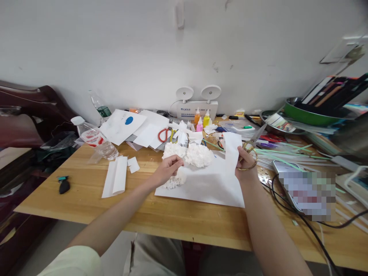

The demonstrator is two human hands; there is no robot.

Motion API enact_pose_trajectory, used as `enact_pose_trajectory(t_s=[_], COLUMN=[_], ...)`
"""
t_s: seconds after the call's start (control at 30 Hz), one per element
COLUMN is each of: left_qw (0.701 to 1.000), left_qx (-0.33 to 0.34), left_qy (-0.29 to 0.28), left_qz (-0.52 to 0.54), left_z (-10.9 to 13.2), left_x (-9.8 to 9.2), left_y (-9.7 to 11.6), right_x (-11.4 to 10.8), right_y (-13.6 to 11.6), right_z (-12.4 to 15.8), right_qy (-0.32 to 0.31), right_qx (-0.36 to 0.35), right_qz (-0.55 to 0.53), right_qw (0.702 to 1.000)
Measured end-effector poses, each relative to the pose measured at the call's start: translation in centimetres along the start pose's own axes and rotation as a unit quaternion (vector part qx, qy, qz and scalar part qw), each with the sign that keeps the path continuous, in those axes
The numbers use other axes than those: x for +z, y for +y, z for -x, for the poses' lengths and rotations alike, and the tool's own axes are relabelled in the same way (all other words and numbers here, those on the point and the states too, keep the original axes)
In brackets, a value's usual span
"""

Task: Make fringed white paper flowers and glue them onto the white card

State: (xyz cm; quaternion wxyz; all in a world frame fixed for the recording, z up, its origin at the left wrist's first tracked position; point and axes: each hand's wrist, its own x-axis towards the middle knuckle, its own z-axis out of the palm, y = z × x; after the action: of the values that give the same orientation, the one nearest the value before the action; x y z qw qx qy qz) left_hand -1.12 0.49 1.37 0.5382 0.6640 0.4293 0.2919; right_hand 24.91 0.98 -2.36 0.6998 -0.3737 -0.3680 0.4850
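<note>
My right hand (245,163) holds gold-handled scissors (253,143), blades pointing up and away, together with a white paper strip (231,153) that hangs down over the sheet. With its fingertips pinched together, my left hand (169,169) hovers by the piles of small white paper pieces; anything inside the pinch is hidden. Beyond it sits a ruffled white paper clump (199,155), and a second pile (173,148) stands to its left. Smaller white bits (174,182) lie just below my left hand. A large white sheet (205,189) is under all of these.
Folded white paper (115,177) and small paper squares (133,165) lie at left, near a tilted water bottle (97,140). Red-handled scissors (163,135), paint bottles (206,119) and an emergency light (197,109) stand behind. A phone (299,188), cables and straws crowd the right.
</note>
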Motion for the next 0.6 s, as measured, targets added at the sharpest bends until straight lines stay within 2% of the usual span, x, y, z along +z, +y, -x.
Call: enact_pose_trajectory(t_s=[0.07, 0.17, 0.27, 0.37, 0.43, 0.5, 0.6], left_qw=[0.983, 0.908, 0.834, 0.778, 0.756, 0.747, 0.767], left_qx=[0.050, 0.127, 0.155, 0.173, 0.183, 0.180, 0.158], left_qy=[0.036, 0.044, 0.004, -0.032, -0.047, -0.062, -0.091], left_qz=[-0.172, -0.396, -0.529, -0.603, -0.627, -0.637, -0.615], left_z=[0.0, 0.0, -0.1, 0.0, 0.2, 0.6, 1.1], left_x=[-0.4, -0.7, -1.1, -1.6, -2.0, -2.4, -2.6], left_y=[0.2, 0.1, -0.1, 0.1, 0.4, 0.7, 1.2], right_x=[0.1, 0.4, 0.4, 0.5, 0.6, 0.8, 1.2], right_y=[-0.1, -0.2, -0.3, -0.3, -0.4, -0.5, -0.8], right_z=[0.1, 0.1, 0.2, 0.2, 0.2, 0.3, 0.4], right_qy=[0.007, 0.012, 0.015, 0.017, 0.014, 0.016, 0.030], right_qx=[0.014, 0.025, 0.025, 0.020, 0.019, 0.023, 0.034], right_qz=[-0.025, -0.050, -0.057, -0.060, -0.059, -0.065, -0.079], right_qw=[1.000, 0.998, 0.998, 0.998, 0.998, 0.997, 0.996])
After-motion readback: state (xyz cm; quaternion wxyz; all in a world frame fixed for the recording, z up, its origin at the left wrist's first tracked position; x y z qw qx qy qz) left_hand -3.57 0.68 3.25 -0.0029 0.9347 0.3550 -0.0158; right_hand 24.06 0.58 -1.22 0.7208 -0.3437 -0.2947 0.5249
